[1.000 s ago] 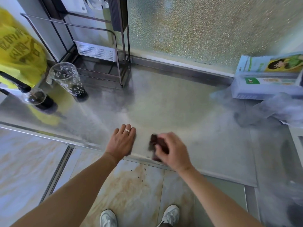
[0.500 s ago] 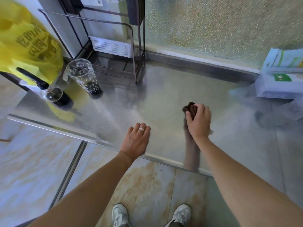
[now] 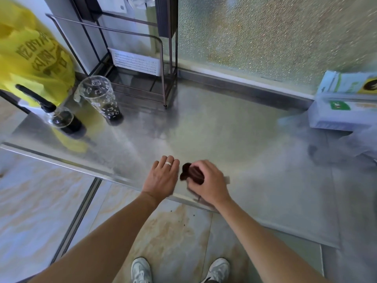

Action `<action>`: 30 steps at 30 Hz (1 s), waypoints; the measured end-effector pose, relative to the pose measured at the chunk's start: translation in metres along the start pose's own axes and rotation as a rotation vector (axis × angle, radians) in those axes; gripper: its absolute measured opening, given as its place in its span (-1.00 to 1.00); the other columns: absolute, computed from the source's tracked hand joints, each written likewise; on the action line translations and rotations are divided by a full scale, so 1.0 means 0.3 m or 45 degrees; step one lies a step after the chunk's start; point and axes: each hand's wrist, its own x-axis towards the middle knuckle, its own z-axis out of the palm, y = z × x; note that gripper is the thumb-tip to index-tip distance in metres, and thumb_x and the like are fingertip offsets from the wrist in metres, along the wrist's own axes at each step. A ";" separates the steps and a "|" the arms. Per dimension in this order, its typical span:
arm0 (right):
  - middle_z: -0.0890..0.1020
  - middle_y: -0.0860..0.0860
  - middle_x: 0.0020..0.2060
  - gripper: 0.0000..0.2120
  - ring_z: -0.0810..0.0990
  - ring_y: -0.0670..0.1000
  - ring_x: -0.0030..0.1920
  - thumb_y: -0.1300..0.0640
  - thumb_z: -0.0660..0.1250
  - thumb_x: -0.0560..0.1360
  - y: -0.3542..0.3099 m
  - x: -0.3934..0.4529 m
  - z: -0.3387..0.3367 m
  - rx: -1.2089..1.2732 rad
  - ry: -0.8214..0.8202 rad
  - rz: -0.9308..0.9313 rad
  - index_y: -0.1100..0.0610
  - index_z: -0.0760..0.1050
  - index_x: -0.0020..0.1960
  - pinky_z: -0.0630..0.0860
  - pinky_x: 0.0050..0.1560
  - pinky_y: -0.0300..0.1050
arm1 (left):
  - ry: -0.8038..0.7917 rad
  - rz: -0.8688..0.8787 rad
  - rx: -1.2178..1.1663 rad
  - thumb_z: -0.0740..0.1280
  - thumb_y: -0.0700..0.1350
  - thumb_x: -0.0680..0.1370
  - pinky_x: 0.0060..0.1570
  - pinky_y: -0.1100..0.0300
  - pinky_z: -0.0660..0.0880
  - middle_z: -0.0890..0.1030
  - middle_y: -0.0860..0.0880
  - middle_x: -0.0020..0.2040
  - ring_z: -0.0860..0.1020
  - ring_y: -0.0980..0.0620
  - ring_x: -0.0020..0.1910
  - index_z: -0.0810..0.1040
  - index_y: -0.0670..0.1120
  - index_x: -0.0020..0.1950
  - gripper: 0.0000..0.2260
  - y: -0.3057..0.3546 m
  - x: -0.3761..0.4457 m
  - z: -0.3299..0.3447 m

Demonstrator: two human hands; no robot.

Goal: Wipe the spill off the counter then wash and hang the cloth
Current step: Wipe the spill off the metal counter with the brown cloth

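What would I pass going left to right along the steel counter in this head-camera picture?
Yellow bag → small dark glass → tall printed cup → wire rack → left hand → dark cloth gripped by right hand → boxes.

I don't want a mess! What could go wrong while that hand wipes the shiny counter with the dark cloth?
The right hand rubs the dark cloth right at the counter's front edge, so wiped liquid might get pushed onto the floor, which already shows dark specks. The tall printed glass with dark drink at its bottom stands on the counter to the left; a wide sweep could perhaps knock it. The left hand rests flat, and might slip if the metal is wet.
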 end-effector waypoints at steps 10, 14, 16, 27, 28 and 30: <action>0.72 -0.11 -0.12 -0.80 0.69 -0.11 -0.07 -0.04 0.39 0.45 0.045 0.090 -0.142 0.550 -0.131 0.381 -0.01 0.66 0.03 0.59 0.09 -0.08 | -0.007 0.036 0.013 0.34 -0.19 0.52 -0.23 -0.01 0.38 0.48 -0.13 -0.10 0.42 -0.17 -0.17 0.49 -0.14 -0.04 -0.94 -0.008 -0.005 -0.012; 0.54 0.01 0.06 -0.73 0.60 0.11 0.06 0.33 0.29 0.52 0.132 0.149 -0.207 0.034 0.554 0.485 0.12 0.62 0.15 0.49 0.17 -0.16 | -0.018 0.036 0.019 0.36 -0.21 0.53 -0.22 0.01 0.39 0.49 -0.12 -0.10 0.43 -0.15 -0.18 0.50 -0.14 -0.02 -0.93 -0.009 -0.007 -0.009; 0.55 0.10 0.07 -0.76 0.55 0.16 0.11 0.35 0.26 0.53 0.097 0.149 -0.216 -0.136 0.769 0.409 0.17 0.59 0.12 0.37 0.17 -0.22 | -0.023 0.030 0.020 0.37 -0.20 0.52 -0.21 0.01 0.39 0.49 -0.12 -0.10 0.44 -0.15 -0.17 0.51 -0.14 -0.01 -0.91 -0.009 -0.006 -0.008; 0.44 0.13 0.40 -0.43 0.42 0.17 0.38 0.06 0.26 0.57 0.019 0.010 0.039 -0.514 0.136 0.063 0.21 0.27 0.54 0.46 0.30 0.12 | -0.030 0.055 -0.050 0.40 -0.18 0.46 -0.26 0.03 0.41 0.50 -0.10 -0.15 0.45 -0.14 -0.22 0.49 -0.13 -0.09 -0.89 -0.033 0.026 -0.014; 0.48 0.13 0.34 -0.48 0.45 0.17 0.32 0.13 0.25 0.56 0.033 0.022 0.025 -0.469 0.160 0.008 0.20 0.33 0.50 0.47 0.25 0.13 | -0.023 0.038 -0.059 0.41 -0.18 0.45 -0.26 0.02 0.42 0.50 -0.11 -0.15 0.45 -0.15 -0.22 0.48 -0.13 -0.09 -0.88 -0.034 0.033 -0.016; 0.51 0.15 0.30 -0.56 0.49 0.17 0.26 0.18 0.21 0.58 0.074 0.050 -0.026 -0.326 0.260 -0.064 0.22 0.39 0.44 0.46 0.27 0.16 | -0.023 -0.020 -0.086 0.40 -0.18 0.45 -0.24 0.00 0.43 0.50 -0.12 -0.14 0.45 -0.17 -0.21 0.47 -0.13 -0.09 -0.87 -0.030 0.055 -0.017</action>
